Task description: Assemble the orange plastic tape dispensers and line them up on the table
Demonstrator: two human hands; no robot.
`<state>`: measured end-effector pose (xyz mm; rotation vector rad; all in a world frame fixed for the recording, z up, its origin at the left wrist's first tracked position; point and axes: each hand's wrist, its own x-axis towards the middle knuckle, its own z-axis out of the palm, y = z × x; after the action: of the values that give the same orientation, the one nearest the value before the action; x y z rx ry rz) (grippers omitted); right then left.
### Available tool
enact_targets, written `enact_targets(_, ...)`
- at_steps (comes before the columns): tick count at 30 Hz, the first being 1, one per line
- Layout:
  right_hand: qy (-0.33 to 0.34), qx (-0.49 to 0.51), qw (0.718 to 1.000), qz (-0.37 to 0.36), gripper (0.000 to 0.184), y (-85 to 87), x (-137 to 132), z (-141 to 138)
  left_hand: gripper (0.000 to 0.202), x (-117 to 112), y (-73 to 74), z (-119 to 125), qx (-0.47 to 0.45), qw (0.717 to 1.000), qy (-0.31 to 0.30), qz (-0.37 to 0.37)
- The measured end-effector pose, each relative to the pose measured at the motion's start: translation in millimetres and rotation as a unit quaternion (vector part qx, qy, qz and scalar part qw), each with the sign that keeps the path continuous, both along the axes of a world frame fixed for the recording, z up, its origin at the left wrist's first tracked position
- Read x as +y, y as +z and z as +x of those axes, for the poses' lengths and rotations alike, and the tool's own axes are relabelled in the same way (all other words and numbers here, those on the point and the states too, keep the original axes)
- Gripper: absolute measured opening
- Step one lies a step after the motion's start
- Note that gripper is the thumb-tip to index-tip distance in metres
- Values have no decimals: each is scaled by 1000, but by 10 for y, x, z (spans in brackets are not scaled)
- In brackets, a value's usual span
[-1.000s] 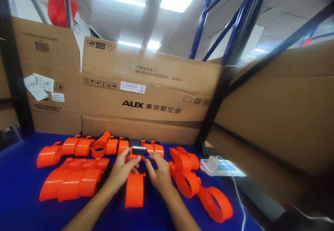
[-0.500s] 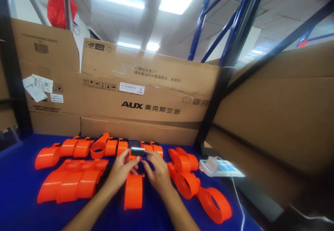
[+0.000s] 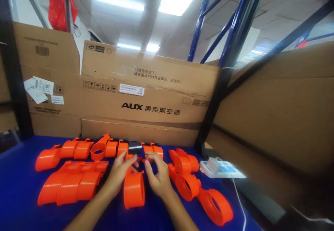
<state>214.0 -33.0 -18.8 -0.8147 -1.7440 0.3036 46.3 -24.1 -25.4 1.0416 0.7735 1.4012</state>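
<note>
Both my hands meet over an orange plastic band (image 3: 134, 189) that lies on the blue table (image 3: 18, 196) and curls toward me. My left hand (image 3: 120, 173) pinches its far end from the left. From the right, my right hand (image 3: 156, 176) pinches the same end. A small black module with a pale face (image 3: 135, 148) sits at that far end, just above my fingertips. Whether my fingers touch the module I cannot tell.
Several more orange bands lie left (image 3: 70, 182), behind (image 3: 104, 147) and right (image 3: 193, 185) of my hands. A white power strip with a charger (image 3: 221, 168) and cable sits right. Cardboard boxes (image 3: 146, 102) wall the back and right (image 3: 281, 119). Blue rack posts (image 3: 229, 29) rise behind.
The near end of the orange band has curled up and drawn closer to my hands. The black module has tipped slightly away. My hands stay in place.
</note>
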Motion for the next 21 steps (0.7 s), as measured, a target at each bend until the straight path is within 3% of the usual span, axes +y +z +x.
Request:
enact_targets(4,46,143,983,-107,23,24,57,-12,41,-14,18,1,-30,998,-58,-27)
enact_targets(8,145,153,955,-210,38,69,91,-13,66,-41,37,27,-47,988,-141,-53)
enact_targets(10,174,155,946,-226,41,85,87,-15,73,-70,55,38,-57,982,-169,-62)
enact_targets(13,163,171,945,-225,37,85,74,-32,66,-126,89,45,-52,979,-191,-46)
enact_targets(16,149,182,943,-237,34,60,69,-68,56,-151,106,42,-34,982,-185,-20)
enact_targets(21,145,171,947,-229,36,18,80,-132,57,-91,74,26,25,987,-154,-33)
